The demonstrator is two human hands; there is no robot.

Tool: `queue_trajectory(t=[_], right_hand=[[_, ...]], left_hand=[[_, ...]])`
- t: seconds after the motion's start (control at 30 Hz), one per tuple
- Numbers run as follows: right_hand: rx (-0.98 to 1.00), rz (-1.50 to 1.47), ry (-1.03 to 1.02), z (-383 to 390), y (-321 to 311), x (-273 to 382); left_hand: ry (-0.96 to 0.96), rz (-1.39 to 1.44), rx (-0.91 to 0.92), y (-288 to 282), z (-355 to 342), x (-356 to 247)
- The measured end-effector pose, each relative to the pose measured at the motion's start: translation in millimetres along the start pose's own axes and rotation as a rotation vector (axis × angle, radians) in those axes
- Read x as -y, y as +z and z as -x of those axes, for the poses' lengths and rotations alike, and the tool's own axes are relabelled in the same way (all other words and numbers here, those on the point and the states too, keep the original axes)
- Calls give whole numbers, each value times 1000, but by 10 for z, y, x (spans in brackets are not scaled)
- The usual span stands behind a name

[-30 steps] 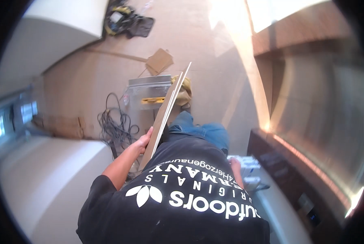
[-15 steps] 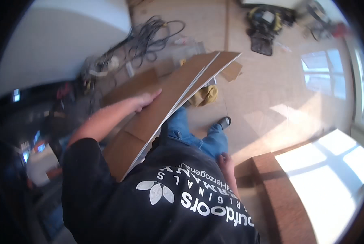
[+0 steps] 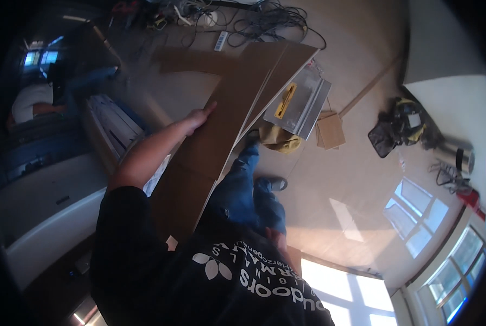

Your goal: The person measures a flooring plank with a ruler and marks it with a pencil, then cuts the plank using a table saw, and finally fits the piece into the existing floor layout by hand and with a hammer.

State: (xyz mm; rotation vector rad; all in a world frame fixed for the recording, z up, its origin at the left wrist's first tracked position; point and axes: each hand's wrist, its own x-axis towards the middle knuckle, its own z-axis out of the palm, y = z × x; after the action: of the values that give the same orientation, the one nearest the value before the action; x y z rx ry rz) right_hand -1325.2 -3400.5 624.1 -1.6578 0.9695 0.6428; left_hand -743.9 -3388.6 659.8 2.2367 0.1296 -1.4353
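Observation:
My left hand [image 3: 201, 117] is closed on several long, thin brown boards [image 3: 229, 92] with pale edges, stacked slightly fanned out and held at my left side. My right hand [image 3: 274, 238] hangs low by my jeans; its fingers are too hidden to read. Just beyond the boards a grey metal tool [image 3: 313, 103] lies on the floor with a yellow bar [image 3: 285, 100] on it. A crumpled yellow cloth [image 3: 281, 140] is beside it, near my feet, and small brown square pieces [image 3: 330, 130] lie to its right.
Tangled dark cords [image 3: 270, 24] and a white strip [image 3: 220, 41] lie at the top. Long cartons [image 3: 107, 119] stand at left, near a person [image 3: 32, 103] in a pale top. A dark bag [image 3: 384, 138], metal cylinder [image 3: 457, 157] and red item [image 3: 468, 198] sit at right, near glazed doors [image 3: 455, 271].
My view and body have turned, so the floor items have shifted across the picture. The boards swung from edge-on to showing their brown faces, with my left hand still on them.

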Motion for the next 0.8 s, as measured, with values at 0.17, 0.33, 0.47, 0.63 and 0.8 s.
queue_trajectory(t=[0.17,0.33,0.47,0.63,0.8], right_hand=[[107,-461,304,89,-349,-157],[110,-296,471,279,-604,-32],[275,-353,540,-196,-1337,785],[-74,193,-257,-3074,-2528,-715],[-488,590,-257,-6873,-4059,3]], left_hand=[[84,92,-162,-633,-739,217],[96,-27,-345,-981,-2050,617],[141,-121,-468,-1060,-2956,728],[65,-237,-553,-1101,-4380,1362],[44,-250,-602,-643,-5442,1766]])
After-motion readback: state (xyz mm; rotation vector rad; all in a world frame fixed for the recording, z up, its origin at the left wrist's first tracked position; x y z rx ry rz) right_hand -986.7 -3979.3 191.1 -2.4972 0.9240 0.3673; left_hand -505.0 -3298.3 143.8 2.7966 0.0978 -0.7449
